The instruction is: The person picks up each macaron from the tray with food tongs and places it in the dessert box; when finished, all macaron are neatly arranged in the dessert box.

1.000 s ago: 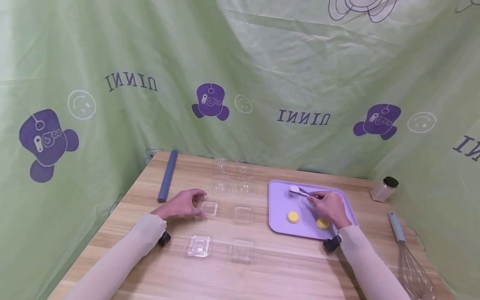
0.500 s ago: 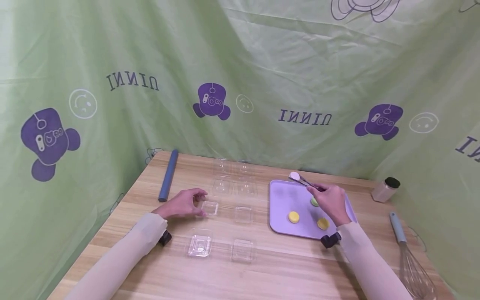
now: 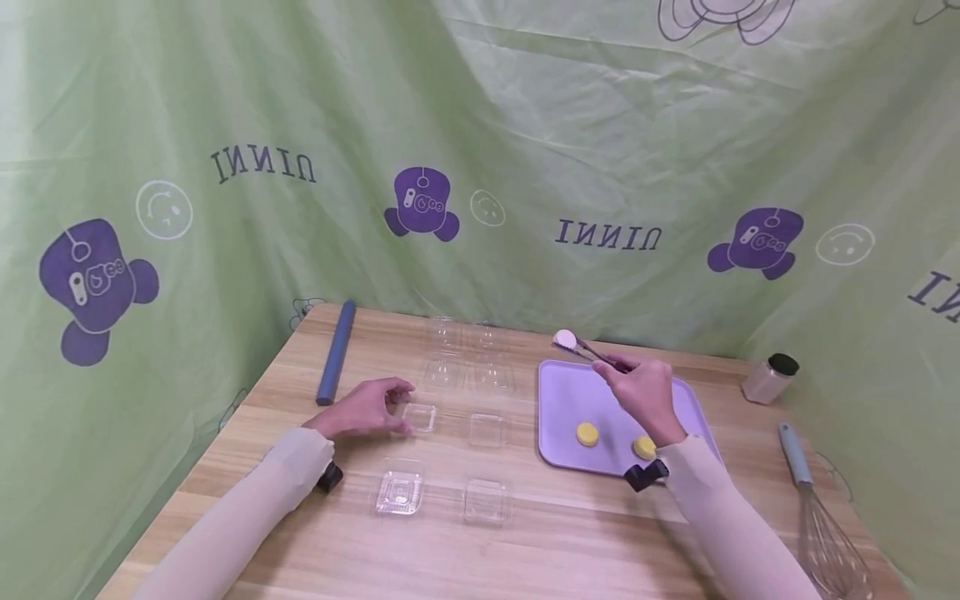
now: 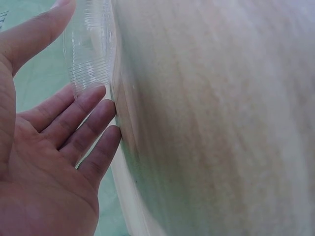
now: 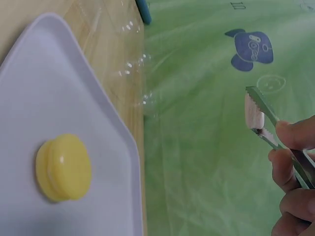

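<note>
In the head view my right hand holds a pair of tongs above the far left part of the purple tray. A pale pink macaron is pinched between the tongs' serrated tips, as the right wrist view also shows. Two yellow macarons, one near the tray's middle and one by my right wrist, lie on the tray. My left hand rests at a small clear plastic box, thumb and fingers spread around its left side. The left wrist view shows relaxed fingers with fingertips at the clear plastic.
More clear plastic boxes stand near the table's middle, such as a front left one and a front right one. A blue rolling pin lies at the left. At the right are a black-lidded jar and a whisk.
My right hand has raised the tongs with the pale pink macaron off the tray and moved them left. My left hand has stayed in place.
</note>
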The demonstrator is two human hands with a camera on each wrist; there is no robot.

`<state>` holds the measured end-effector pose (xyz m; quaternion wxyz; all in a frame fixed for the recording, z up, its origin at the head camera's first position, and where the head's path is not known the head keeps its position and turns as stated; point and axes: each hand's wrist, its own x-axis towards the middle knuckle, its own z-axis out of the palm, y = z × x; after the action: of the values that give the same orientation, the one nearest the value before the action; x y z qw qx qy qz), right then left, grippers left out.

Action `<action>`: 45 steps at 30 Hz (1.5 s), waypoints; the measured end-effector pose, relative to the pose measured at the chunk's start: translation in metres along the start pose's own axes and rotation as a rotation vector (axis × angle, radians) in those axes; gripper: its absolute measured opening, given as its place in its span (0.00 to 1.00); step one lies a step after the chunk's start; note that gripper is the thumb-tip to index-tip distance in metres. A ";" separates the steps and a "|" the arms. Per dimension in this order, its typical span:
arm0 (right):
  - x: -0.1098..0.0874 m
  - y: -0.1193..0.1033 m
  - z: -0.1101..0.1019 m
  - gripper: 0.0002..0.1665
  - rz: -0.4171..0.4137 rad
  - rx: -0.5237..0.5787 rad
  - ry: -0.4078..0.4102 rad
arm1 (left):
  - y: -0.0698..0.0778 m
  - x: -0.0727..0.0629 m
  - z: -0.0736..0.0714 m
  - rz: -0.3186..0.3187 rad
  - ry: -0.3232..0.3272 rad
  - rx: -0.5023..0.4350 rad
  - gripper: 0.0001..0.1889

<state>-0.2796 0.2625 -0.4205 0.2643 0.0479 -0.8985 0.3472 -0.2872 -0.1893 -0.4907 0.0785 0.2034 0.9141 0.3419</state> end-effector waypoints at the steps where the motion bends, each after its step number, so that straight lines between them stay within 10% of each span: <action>1: 0.001 -0.002 0.002 0.13 -0.007 0.005 -0.001 | 0.000 0.000 0.000 0.002 0.000 -0.001 0.42; 34: -0.008 -0.095 0.081 0.12 -0.241 0.204 -0.208 | -0.003 0.000 0.003 -0.002 0.012 -0.003 0.42; 45: -0.018 -0.113 0.108 0.12 -0.324 0.118 -0.341 | -0.005 0.001 0.003 -0.017 0.006 -0.018 0.42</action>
<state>-0.2815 0.1053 -0.4289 0.1578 0.2648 -0.8888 0.3393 -0.2892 -0.1903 -0.4957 0.0805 0.1940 0.9128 0.3502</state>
